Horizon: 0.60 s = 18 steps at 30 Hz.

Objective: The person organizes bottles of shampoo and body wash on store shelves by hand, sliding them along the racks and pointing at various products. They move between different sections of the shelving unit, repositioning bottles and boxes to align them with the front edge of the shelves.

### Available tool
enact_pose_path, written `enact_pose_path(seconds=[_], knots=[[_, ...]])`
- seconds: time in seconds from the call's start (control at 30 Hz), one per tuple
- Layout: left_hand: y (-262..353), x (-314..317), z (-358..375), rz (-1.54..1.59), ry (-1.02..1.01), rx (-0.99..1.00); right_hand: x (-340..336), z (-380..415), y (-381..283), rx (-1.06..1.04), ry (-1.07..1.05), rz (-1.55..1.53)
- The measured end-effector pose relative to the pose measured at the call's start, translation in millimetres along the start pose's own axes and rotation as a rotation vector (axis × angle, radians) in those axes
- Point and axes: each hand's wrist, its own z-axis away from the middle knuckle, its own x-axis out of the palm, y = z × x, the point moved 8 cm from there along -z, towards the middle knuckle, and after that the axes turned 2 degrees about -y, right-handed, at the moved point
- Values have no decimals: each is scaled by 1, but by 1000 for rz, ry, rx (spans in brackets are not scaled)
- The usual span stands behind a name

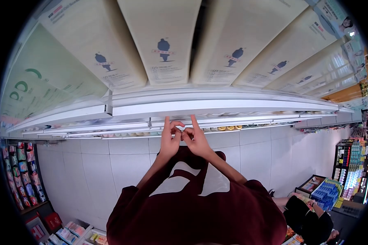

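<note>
Both of my hands are raised side by side in front of my dark red shirt, just below the white shelf edge (216, 107). My left hand (170, 139) has its index finger stretched toward that edge, with the other fingers curled in and nothing seen in them. Mirroring it, my right hand (195, 141) also points its index finger at the edge, its remaining fingers folded toward the thumb. The two hands meet or nearly meet at the curled fingers. Above the edge stand several tall cream boxes (163, 41) with a blue figure logo and a pale green package (45, 77).
Lower shelves (249, 121) hold more goods beneath the top edge. Pale floor tiles (94, 171) lie behind me. A rack of colourful packets (24, 175) stands at left. At lower right are a person in dark clothes (308, 220) and stacked blue boxes (327, 194).
</note>
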Motion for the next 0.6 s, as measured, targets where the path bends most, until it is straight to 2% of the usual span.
enact_pose_path(seconds=[0.33, 0.6], knots=[[-28, -1, 3, 188, -73, -116, 6, -1, 17, 69, 99, -156], [-18, -4, 9, 73, -134, -59, 5, 1, 13, 107, 226, -126]])
